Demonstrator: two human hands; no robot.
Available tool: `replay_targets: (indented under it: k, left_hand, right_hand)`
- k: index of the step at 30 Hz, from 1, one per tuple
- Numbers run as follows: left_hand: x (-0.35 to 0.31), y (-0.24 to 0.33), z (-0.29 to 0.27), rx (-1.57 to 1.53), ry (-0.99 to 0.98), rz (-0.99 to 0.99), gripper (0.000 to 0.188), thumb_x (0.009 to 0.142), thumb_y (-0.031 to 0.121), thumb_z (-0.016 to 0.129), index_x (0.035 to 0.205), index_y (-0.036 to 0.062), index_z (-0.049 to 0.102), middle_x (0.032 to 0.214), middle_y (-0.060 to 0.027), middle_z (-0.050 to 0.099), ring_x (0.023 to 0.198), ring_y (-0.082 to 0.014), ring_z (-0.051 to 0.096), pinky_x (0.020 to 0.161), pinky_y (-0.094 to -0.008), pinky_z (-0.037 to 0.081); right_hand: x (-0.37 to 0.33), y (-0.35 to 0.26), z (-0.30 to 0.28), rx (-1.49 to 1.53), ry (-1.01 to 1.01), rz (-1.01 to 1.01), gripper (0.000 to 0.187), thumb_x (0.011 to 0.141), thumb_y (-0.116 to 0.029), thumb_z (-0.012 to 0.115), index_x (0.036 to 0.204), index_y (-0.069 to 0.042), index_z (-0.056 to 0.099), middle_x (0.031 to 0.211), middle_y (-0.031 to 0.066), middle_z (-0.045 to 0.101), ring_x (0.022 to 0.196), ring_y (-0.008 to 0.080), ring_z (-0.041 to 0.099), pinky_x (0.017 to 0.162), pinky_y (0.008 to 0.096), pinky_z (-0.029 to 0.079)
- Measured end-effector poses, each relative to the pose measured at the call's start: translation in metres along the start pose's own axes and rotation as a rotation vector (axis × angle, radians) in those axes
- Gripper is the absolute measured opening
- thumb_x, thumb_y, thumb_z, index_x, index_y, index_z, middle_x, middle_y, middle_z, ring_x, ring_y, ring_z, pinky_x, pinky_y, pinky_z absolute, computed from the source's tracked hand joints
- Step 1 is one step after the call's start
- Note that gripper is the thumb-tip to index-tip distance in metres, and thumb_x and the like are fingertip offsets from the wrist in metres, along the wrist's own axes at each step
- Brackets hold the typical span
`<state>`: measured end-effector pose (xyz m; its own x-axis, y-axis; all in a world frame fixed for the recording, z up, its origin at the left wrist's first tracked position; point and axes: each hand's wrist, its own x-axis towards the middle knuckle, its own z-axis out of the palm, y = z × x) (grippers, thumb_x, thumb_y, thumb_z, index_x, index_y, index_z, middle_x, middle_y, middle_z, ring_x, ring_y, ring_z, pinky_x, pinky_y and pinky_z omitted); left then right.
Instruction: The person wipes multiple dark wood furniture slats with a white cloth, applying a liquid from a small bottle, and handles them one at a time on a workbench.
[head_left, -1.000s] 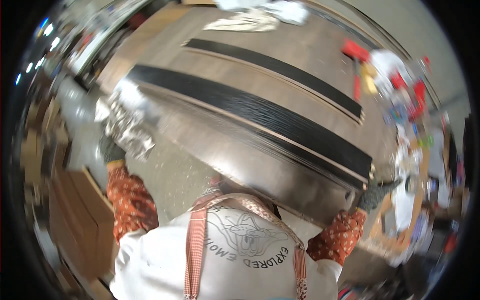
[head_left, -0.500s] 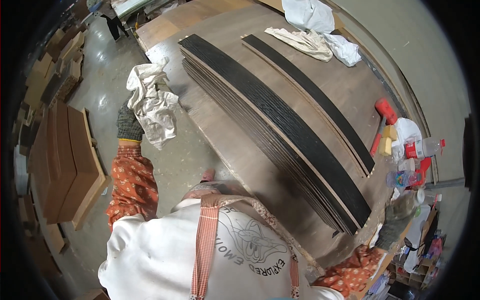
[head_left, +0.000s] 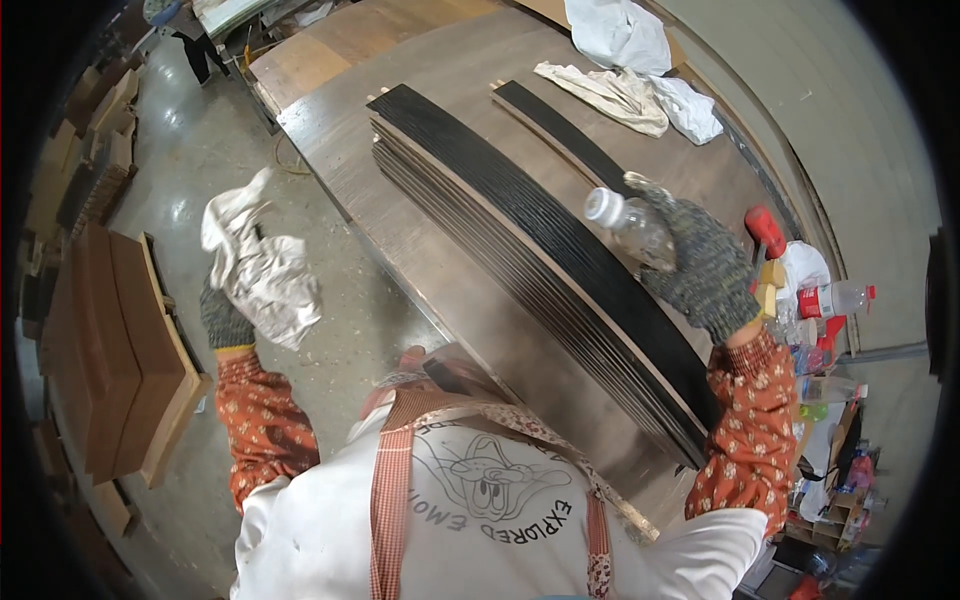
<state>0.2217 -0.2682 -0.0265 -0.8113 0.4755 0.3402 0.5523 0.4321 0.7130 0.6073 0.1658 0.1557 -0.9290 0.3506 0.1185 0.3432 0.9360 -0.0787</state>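
Nearest is the person's own chest, in a white shirt with checked straps. The left hand (head_left: 226, 318), in a knitted grey glove, is closed around a crumpled white rag (head_left: 258, 268), soft and wrinkled, held up over the concrete floor (head_left: 330, 250) beside the surface (head_left: 440, 290). The right hand (head_left: 702, 262), also gloved, is closed around a clear plastic bottle (head_left: 630, 224) with a white cap; the bottle is tilted, cap toward the left, above the boards. Both sleeves are orange with a small flower pattern.

On the brown wooden surface lies one stack (head_left: 540, 280) of long thin boards, slightly fanned; the top board is black with a rough grain. Behind it lies one single black strip (head_left: 565, 140). Farther away on the surface lie about three white cloths (head_left: 625, 90), crumpled. At the right edge is a red handle (head_left: 765, 228) and another bottle (head_left: 832, 298). On the floor at the left stand brown panels (head_left: 110, 340).
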Motion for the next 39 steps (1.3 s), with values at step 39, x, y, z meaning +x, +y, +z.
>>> replay_targets:
  k: [39]
  left_hand:
    - [-0.001,0.032,0.005,0.242,0.187,0.25,0.043,0.092,0.012,0.055,0.132,0.0004,0.047,0.13,-0.0155,0.054,0.118,-0.0243,0.053,0.099,-0.0344,0.043]
  right_hand:
    - [-0.008,-0.042,0.001,-0.271,-0.193,0.037,0.065,0.07,-0.013,0.066,0.131,-0.023,0.05,0.088,0.012,0.061,0.085,0.0305,0.061,0.071,0.0437,0.048]
